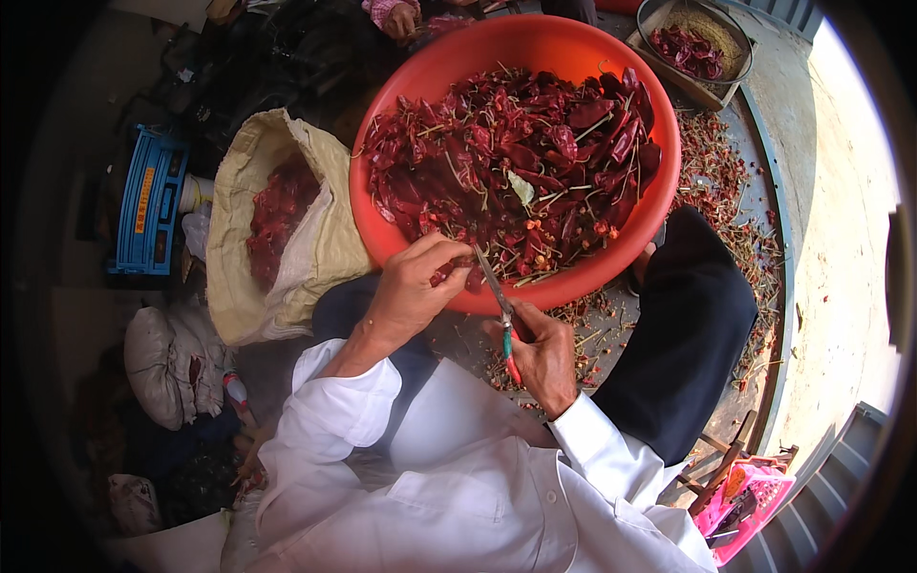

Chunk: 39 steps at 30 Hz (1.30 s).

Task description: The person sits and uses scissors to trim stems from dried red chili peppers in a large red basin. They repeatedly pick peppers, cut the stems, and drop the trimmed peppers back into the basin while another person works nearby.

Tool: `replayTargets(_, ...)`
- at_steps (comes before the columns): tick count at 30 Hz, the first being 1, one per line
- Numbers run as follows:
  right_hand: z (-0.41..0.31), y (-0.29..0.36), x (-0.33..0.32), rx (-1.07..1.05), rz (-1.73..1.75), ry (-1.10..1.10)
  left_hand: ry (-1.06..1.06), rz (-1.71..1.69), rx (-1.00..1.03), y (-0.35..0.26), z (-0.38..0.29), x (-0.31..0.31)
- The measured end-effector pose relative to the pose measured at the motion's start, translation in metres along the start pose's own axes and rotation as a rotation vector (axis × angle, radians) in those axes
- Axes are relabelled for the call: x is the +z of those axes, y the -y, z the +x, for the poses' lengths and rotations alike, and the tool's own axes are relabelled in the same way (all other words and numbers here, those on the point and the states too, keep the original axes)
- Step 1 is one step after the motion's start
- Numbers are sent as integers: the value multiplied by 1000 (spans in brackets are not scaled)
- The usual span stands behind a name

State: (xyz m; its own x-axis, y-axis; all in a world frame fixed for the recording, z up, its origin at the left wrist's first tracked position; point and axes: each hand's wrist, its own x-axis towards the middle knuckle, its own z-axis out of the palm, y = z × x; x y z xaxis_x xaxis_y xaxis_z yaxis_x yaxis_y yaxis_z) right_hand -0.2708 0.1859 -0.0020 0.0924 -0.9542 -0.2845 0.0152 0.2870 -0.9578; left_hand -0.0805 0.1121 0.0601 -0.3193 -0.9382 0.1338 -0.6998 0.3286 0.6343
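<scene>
My left hand (415,286) pinches a dried red chili (443,273) over the near rim of a large red plastic basin (666,136). In my right hand (541,351) is a pair of scissors (494,281) with red and green handles. The blades point up and left, and their tips lie close to my left fingertips. Many dried red chilies (530,150) with pale stems fill the basin. A pale dry leaf (521,188) rests among them. Part of the held chili is hidden behind my fingers.
Left of the basin stands a woven sack (236,215) holding red chilies. Cut stems (731,186) litter the floor at right. A round sieve (698,43) sits at the top right, a pink basket (752,501) at lower right. Another person's hand (400,21) shows beyond the basin.
</scene>
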Motion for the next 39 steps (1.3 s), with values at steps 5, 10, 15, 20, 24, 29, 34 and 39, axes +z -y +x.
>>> replayTargets(5, 0, -9, 5, -99, 52, -31, 12, -105, -78, -1, 6, 1)
replayTargets(10, -3, -2, 6, 185, 442, 128, 36, -254, -185, -4, 7, -1)
replayTargets(15, -6, 10, -1, 340, 504, 183, 68, -349, -298, -8, 8, 0)
replayTargets(20, 0, 0, 4, -26, 168, 53, 22, -112, -114, -14, 6, -3)
replayTargets(24, 1, -6, -1, -305, -247, -85, 41, 90, -39, -20, 1, -9)
replayTargets(29, 0, 6, -8, 131, 181, 181, 20, 16, -47, -16, 0, -7)
replayTargets(34, -1, 10, -16, 413, 674, 414, -5, -97, -42, -7, -3, 0)
replayTargets(39, 1, -5, -11, 474, 1062, 647, 29, -242, -195, -3, -7, 2)
